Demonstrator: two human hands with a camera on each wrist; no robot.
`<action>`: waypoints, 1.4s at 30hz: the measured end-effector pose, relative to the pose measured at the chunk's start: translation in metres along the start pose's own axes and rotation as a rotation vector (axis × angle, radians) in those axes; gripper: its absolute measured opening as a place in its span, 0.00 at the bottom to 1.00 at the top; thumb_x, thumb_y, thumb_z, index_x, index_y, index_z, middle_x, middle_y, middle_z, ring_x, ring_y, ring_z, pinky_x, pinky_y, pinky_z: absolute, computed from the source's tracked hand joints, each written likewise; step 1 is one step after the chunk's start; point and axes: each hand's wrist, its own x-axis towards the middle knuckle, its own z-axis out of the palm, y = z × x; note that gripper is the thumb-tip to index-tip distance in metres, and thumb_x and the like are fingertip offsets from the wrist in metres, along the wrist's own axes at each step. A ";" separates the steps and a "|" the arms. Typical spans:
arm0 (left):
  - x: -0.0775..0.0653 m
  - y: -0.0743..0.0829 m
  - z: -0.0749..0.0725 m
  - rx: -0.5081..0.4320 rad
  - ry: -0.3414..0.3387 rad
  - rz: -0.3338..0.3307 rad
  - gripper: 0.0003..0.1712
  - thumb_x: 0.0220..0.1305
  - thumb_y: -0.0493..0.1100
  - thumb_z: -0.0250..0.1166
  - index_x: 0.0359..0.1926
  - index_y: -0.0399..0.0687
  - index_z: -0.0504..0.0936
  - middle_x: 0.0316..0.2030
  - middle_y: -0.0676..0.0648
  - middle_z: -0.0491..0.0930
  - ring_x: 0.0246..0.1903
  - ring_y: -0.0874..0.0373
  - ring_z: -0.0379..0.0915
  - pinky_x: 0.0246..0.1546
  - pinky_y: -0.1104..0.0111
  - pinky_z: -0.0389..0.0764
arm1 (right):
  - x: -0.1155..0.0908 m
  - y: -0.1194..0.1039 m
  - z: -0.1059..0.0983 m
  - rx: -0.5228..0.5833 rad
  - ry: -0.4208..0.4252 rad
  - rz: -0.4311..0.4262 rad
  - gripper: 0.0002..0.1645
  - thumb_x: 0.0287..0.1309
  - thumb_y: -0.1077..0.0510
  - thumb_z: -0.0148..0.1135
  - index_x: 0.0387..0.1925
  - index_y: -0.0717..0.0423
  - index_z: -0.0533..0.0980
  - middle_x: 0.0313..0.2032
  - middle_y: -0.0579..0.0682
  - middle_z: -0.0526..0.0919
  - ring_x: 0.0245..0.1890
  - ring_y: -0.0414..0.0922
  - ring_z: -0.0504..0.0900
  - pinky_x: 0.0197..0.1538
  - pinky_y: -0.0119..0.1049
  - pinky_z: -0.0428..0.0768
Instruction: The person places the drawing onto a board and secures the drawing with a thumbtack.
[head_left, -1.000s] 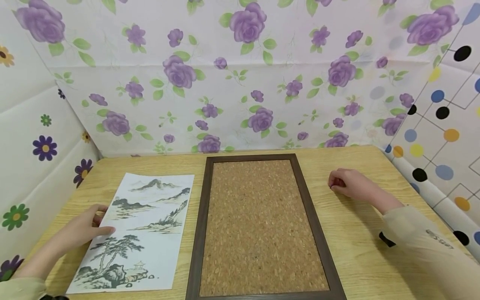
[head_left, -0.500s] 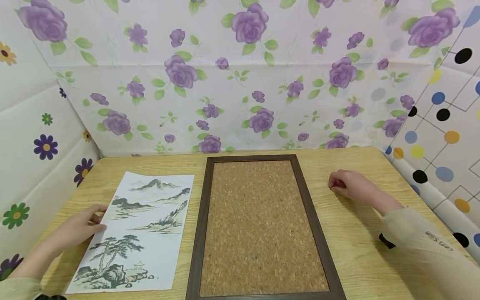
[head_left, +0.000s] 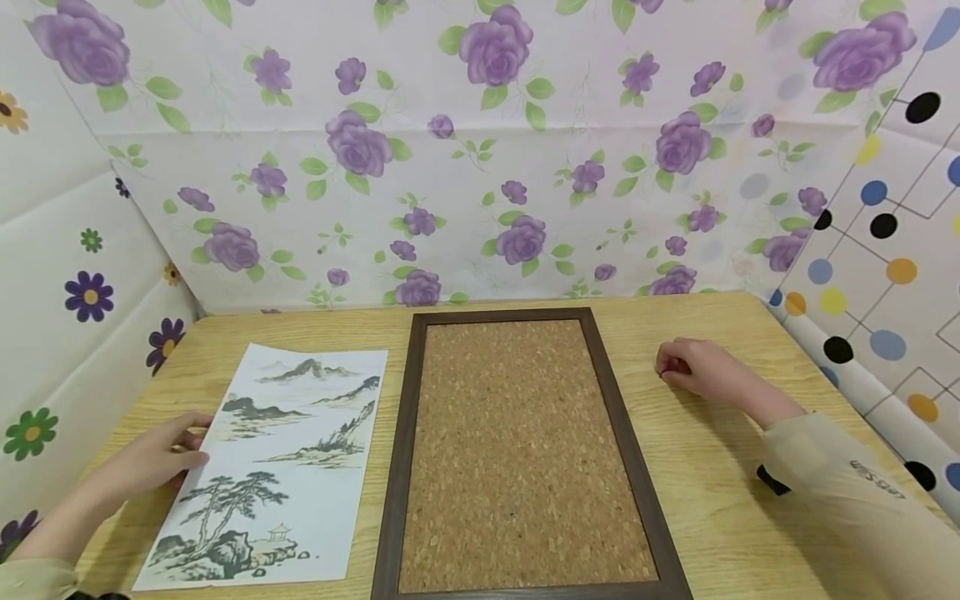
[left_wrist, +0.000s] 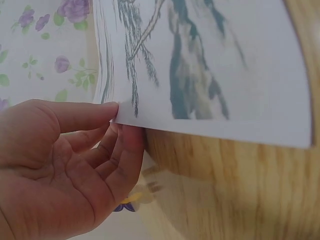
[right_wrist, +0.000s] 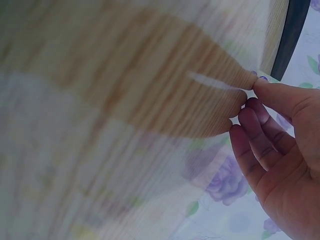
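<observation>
On the left, my left hand pinches the left edge of a white paper sheet printed with an ink landscape. In the left wrist view its thumb lies on top of the paper and the other fingers are beneath. The framed cork board lies flat in the middle, with a dark brown frame. Right of it, my right hand rests its fingertips at the tabletop, fingers curled toward the thumb. A small purple object shows at the thumb tip; most of it is hidden.
The wood-grain table reflects the hand in the right wrist view. Behind it hangs a purple-flowered cloth. A flower-print cloth borders the left side, and a dotted cloth the right.
My left thumb has shifted left, from over the printed sheet to its edge, and the left hand has drawn slightly left. The right hand stays put.
</observation>
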 end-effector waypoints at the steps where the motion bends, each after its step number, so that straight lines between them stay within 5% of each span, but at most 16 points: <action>1: 0.000 -0.001 -0.001 -0.013 -0.012 -0.003 0.33 0.70 0.35 0.55 0.68 0.22 0.55 0.47 0.31 0.76 0.38 0.61 0.74 0.31 0.69 0.81 | 0.000 0.000 0.000 0.001 -0.001 0.003 0.05 0.59 0.63 0.68 0.32 0.51 0.78 0.26 0.42 0.76 0.26 0.33 0.66 0.29 0.29 0.67; 13: -0.003 -0.004 -0.005 -0.195 -0.094 -0.050 0.35 0.74 0.38 0.53 0.72 0.25 0.49 0.53 0.31 0.74 0.36 0.66 0.76 0.35 0.67 0.81 | 0.000 -0.001 -0.001 -0.001 -0.008 0.019 0.06 0.59 0.64 0.67 0.32 0.50 0.78 0.26 0.41 0.76 0.25 0.33 0.66 0.29 0.29 0.67; 22: -0.003 -0.008 -0.006 -0.269 -0.112 -0.062 0.38 0.74 0.42 0.55 0.74 0.28 0.48 0.51 0.42 0.75 0.39 0.68 0.76 0.40 0.67 0.82 | -0.001 0.000 0.001 -0.004 0.011 0.018 0.07 0.59 0.64 0.68 0.31 0.49 0.78 0.26 0.41 0.76 0.25 0.33 0.67 0.29 0.29 0.67; 31: -0.002 -0.009 -0.007 -0.304 -0.126 -0.065 0.41 0.75 0.44 0.54 0.74 0.26 0.44 0.60 0.29 0.67 0.42 0.73 0.75 0.43 0.68 0.82 | -0.002 -0.001 0.000 -0.004 0.018 0.012 0.05 0.59 0.64 0.67 0.32 0.51 0.78 0.26 0.42 0.76 0.25 0.34 0.67 0.29 0.29 0.67; 37: 0.000 -0.014 -0.008 -0.350 -0.127 -0.030 0.37 0.75 0.45 0.54 0.76 0.40 0.50 0.58 0.39 0.70 0.44 0.74 0.74 0.44 0.70 0.82 | -0.001 -0.001 0.000 0.000 0.010 0.023 0.08 0.59 0.65 0.67 0.31 0.49 0.78 0.26 0.42 0.75 0.25 0.35 0.67 0.29 0.28 0.67; 42: 0.001 -0.016 -0.011 -0.354 -0.098 0.006 0.34 0.76 0.44 0.52 0.76 0.45 0.51 0.58 0.38 0.70 0.44 0.80 0.71 0.44 0.74 0.80 | -0.001 -0.001 0.001 0.001 -0.003 0.036 0.08 0.59 0.65 0.66 0.31 0.49 0.78 0.26 0.42 0.75 0.25 0.36 0.67 0.29 0.29 0.67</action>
